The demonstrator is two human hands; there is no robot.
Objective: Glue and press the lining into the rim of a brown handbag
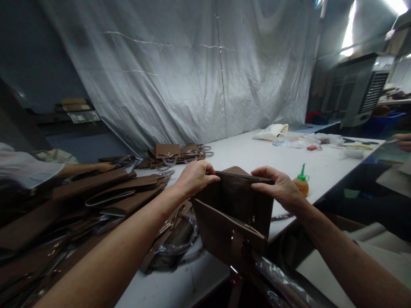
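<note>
A brown handbag [218, 233] stands at the near edge of the white table, its mouth facing me and its dark lining showing. My left hand [198, 176] pinches the far rim at the bag's left corner between thumb and fingers. At the right end of that same rim, my right hand [276, 186] has thumb and fingers closed on the edge. The plastic-wrapped handle [282, 278] hangs down on the near side, below a metal clasp on the front. Just left of this bag lies another brown bag [170, 239] with a wrapped handle.
Several brown bags [128, 194] are heaped at left, where a co-worker's arm [80, 168] reaches in. More bags [168, 150] lie by the silver curtain [205, 85]. A green-capped glue bottle [302, 184] stands at right, with plastic bags [308, 140] behind. Another person's hand [403, 142] shows far right.
</note>
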